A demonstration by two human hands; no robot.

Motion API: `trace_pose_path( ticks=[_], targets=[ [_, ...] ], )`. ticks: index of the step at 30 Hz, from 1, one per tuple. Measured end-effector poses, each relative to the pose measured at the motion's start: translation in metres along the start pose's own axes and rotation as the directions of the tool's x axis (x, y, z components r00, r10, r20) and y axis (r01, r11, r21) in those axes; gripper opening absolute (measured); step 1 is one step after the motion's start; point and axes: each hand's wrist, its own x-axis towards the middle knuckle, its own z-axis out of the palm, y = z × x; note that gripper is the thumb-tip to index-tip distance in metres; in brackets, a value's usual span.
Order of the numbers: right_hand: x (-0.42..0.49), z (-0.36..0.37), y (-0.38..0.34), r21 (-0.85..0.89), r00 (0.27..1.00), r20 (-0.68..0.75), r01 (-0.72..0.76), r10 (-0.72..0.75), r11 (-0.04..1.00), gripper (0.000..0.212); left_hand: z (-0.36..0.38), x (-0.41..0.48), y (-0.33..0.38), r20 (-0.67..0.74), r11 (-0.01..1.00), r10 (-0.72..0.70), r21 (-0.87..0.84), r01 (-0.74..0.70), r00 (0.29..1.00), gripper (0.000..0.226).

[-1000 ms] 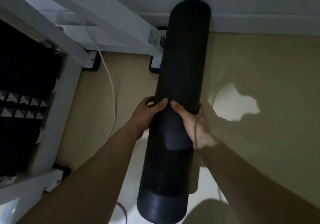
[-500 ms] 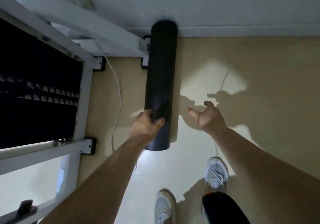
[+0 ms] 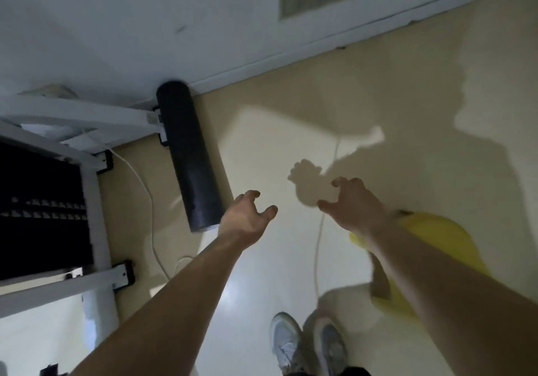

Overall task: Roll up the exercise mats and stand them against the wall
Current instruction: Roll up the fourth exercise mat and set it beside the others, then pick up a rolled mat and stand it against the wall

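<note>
Black rolled mat (image 3: 190, 166) against wall (image 3: 116, 26), white frame (image 3: 96, 119) beside, left hand (image 3: 246, 218), right hand (image 3: 355, 203) spread

One rolled mat (image 3: 192, 166), two hands (image 3: 247, 218) (image 3: 352, 203), two shoes (image 3: 286, 343) (image 3: 329, 343), perhaps one yellow mat (image 3: 436, 235)

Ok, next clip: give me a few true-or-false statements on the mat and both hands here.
1. The left hand grips the black rolled mat. False: it is apart from it, fingers loose.
2. The mat's far end meets the wall beside the white frame. True.
3. The right hand pinches the white cable. False: it holds nothing.
4. A yellow thing lies under the right arm. True.
</note>
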Motion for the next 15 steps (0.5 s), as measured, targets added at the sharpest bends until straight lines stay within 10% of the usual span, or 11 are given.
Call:
trace_pose_path(
  ticks=[15],
  targets=[
    [-0.267, -0.029, 0.444, 0.344, 0.896, -0.117, -0.367, 0.428, 0.864, 0.065, 0.302, -0.227, 0.211, 0.283, 0.857, 0.333, 0.308, -0.414, 0.900, 0.062]
  ],
)
